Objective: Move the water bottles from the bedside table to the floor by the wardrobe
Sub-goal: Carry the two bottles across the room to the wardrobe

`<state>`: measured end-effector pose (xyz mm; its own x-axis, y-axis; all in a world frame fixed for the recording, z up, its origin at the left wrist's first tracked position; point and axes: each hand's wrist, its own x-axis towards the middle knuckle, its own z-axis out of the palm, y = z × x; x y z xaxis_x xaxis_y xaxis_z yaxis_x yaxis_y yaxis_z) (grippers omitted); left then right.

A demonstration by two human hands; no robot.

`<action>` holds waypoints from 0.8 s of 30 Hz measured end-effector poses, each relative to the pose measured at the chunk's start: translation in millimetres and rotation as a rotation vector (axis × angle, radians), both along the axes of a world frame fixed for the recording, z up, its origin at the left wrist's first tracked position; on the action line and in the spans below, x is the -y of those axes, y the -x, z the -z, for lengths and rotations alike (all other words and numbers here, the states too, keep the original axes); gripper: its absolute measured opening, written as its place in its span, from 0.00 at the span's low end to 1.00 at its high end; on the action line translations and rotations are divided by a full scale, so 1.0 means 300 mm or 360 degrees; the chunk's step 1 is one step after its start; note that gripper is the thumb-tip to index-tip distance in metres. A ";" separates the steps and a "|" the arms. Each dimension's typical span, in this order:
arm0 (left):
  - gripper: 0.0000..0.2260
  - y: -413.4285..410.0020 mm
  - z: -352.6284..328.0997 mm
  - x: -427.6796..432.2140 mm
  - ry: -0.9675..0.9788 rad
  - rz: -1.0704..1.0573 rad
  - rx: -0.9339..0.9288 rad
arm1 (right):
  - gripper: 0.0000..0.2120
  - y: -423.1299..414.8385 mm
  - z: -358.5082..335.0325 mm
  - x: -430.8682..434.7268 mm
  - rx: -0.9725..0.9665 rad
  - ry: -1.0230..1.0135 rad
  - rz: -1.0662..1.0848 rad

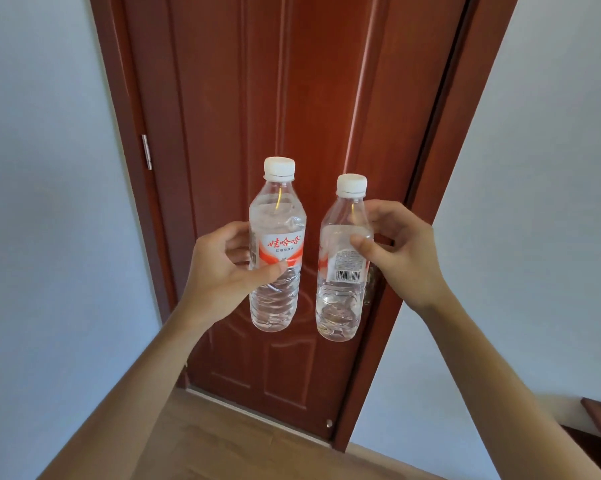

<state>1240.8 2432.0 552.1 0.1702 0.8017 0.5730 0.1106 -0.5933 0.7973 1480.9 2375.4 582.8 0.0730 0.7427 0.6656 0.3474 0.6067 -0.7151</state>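
I have both bottles upright before the red door, left hand grip clamped on the left bottle, right hand on the right bottle, floor well below.

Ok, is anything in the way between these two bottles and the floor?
Nothing visible. The left hand holds one bottle, the right hand the other, over bare wooden floor before the closed door. No wardrobe shows.
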 end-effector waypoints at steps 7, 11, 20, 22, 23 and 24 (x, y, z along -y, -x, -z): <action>0.22 0.044 -0.023 -0.172 0.0045 -0.0143 -0.0052 | 0.15 0.021 0.012 -0.281 -0.0150 -0.0022 -0.0178; 0.22 0.046 -0.037 -0.219 0.0122 -0.0248 -0.0051 | 0.16 0.039 0.025 -0.446 -0.0298 -0.0001 -0.0389; 0.23 -0.004 -0.052 -0.357 0.0162 -0.0659 -0.0063 | 0.17 0.033 -0.011 -0.761 -0.0189 0.0025 -0.0743; 0.24 -0.023 -0.052 -0.377 0.0156 -0.0738 -0.0056 | 0.17 0.031 -0.016 -0.811 -0.0157 0.0020 -0.0794; 0.24 -0.031 -0.051 -0.381 0.0161 -0.0776 -0.0040 | 0.17 0.032 -0.018 -0.833 -0.0152 0.0020 -0.0820; 0.24 -0.037 -0.048 -0.384 0.0166 -0.0805 -0.0023 | 0.17 0.034 -0.019 -0.853 -0.0159 0.0020 -0.0844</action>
<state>1251.9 2547.2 566.6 -0.2465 0.8385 0.4859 0.3745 -0.3800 0.8458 1470.7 2631.3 588.4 -0.2521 0.7027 0.6653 -0.0743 0.6714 -0.7374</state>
